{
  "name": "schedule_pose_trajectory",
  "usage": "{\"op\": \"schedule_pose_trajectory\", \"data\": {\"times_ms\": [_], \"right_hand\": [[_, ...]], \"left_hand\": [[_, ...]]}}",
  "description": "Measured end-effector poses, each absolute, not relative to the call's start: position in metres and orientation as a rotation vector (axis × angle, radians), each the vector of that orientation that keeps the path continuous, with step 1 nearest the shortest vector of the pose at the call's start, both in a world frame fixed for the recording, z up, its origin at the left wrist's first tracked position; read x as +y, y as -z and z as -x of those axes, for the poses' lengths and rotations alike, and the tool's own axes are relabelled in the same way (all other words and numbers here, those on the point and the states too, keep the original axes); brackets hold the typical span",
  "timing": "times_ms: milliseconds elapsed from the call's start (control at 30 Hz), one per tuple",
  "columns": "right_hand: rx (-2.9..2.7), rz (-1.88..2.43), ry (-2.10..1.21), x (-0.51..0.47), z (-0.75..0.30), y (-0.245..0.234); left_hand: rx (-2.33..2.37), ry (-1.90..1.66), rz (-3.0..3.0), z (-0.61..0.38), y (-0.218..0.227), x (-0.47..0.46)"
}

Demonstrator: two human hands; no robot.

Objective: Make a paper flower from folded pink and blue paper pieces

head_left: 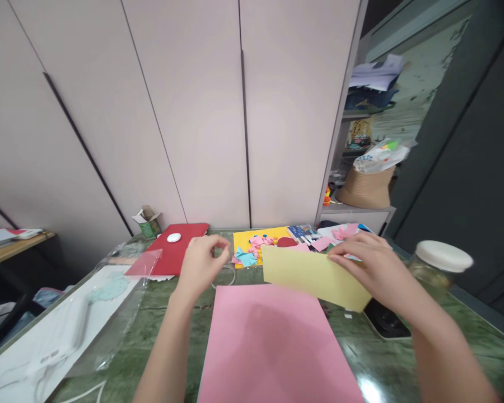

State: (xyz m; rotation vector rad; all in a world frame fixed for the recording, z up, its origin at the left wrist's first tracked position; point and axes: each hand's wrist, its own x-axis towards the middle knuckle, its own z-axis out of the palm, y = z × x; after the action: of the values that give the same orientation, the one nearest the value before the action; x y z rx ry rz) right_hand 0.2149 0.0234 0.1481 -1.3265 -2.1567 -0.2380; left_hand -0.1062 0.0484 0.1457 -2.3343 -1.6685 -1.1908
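Observation:
My right hand (369, 266) pinches the upper edge of a pale yellow strip of paper (311, 274) between thumb and fingers. The strip is tilted above the far edge of a large pink sheet (273, 341), which lies on the green table in front of me. To the left, my left hand (205, 260) is raised, thumb and forefinger curled together in a pinch; whatever sits between the tips, if anything, is too small to see. A clear ring (224, 278), perhaps a roll of tape, lies on the table just beyond that hand.
Behind the strip, a yellow sheet (241, 240) carries small pink and blue paper pieces. A red folder (172, 262) with a white round object (173, 238) lies at the back left. Clear plastic (121, 324) covers the left side. A white-lidded jar (443, 257) and dark phone-like object (386, 319) are right.

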Motion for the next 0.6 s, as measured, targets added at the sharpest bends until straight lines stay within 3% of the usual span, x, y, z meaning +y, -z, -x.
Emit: {"op": "schedule_pose_trajectory", "data": {"times_ms": [133, 600], "right_hand": [[-2.215, 1.3, 0.151, 0.022, -0.201, -0.146], [-2.205, 1.182, -0.034, 0.014, -0.153, -0.135]], "left_hand": [[-1.506, 1.297, 2.491, 0.082, -0.146, 0.035], [-1.117, 1.011, 2.618, 0.035, -0.122, 0.02]]}}
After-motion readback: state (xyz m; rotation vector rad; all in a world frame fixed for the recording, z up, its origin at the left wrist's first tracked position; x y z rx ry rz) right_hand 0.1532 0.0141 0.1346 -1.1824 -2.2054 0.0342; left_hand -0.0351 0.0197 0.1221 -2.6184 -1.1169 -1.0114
